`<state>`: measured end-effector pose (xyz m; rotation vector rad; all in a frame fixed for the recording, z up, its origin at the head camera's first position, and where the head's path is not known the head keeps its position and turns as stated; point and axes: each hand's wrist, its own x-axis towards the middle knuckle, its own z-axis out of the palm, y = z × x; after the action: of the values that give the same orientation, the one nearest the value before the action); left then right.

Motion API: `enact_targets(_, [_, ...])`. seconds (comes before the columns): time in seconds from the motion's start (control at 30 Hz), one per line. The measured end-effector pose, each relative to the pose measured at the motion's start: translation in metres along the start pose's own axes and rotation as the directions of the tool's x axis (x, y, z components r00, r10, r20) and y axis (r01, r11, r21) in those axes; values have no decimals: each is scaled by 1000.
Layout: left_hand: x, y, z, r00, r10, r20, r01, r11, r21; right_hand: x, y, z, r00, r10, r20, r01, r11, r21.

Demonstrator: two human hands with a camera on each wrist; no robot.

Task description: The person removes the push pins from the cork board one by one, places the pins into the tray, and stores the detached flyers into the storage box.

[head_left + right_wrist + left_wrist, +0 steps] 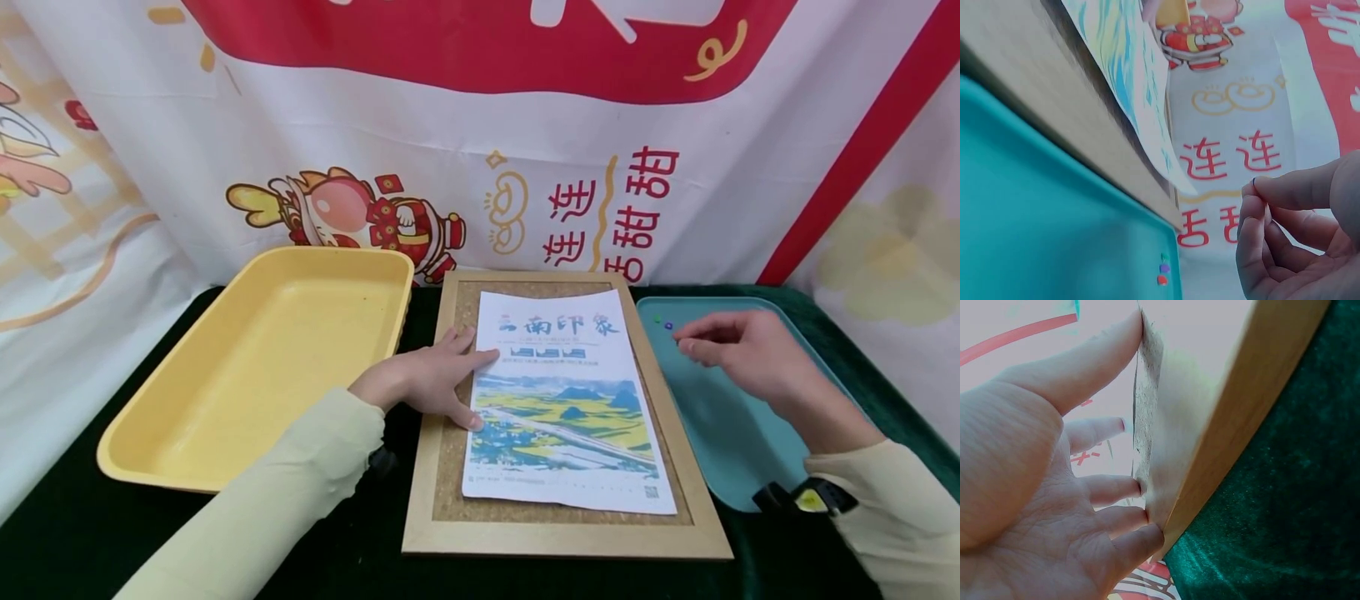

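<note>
Here our right hand [738, 354] hovers over the far end of the teal tray [720, 433], thumb and fingertips [1259, 187] pinched together. The wrist view hints at a dark speck between them, perhaps a pushpin, but we cannot tell for sure. Three small pins [1163, 269], green, purple and red, lie in the tray's far corner, just beyond the fingertips.

Our left hand [427, 379] lies flat with its fingers spread and straight, pressing the left edge of the printed poster [566, 400] onto the cork board [450, 492]. The poster sits slightly askew on the cork, its lower right corner close to the wooden frame [562, 542]. The right wrist view shows its edge lifting off the board rather than lying flat.

From here, we judge that the sheet could slide or swivel if the left palm eases off, since only one side is weighted. The curled right edge could fold under a pin. Anything as tiny as what the right fingers may hold could slip and vanish into the dark green cloth [75, 533]. The yellow tray [262, 367] stands on the left, touching nothing in play.
</note>
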<state>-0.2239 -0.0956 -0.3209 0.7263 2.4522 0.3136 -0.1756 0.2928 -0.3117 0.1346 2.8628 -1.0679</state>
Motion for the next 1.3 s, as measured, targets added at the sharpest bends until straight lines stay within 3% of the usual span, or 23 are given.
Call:
enact_targets(0.7, [-1, 0, -1, 1000, -12, 11, 12, 1000, -7, 58, 45, -15, 983, 181, 16, -182, 977, 114])
enact_targets(0.93, [0, 0, 0, 1000, -11, 14, 11, 1000, -16, 75, 62, -10, 978, 206, 41, -210, 973, 98])
enact_targets(1.3, [-2, 0, -1, 1000, -3, 13, 3, 1000, -19, 83, 69, -7, 969, 232, 82, -238, 968, 78])
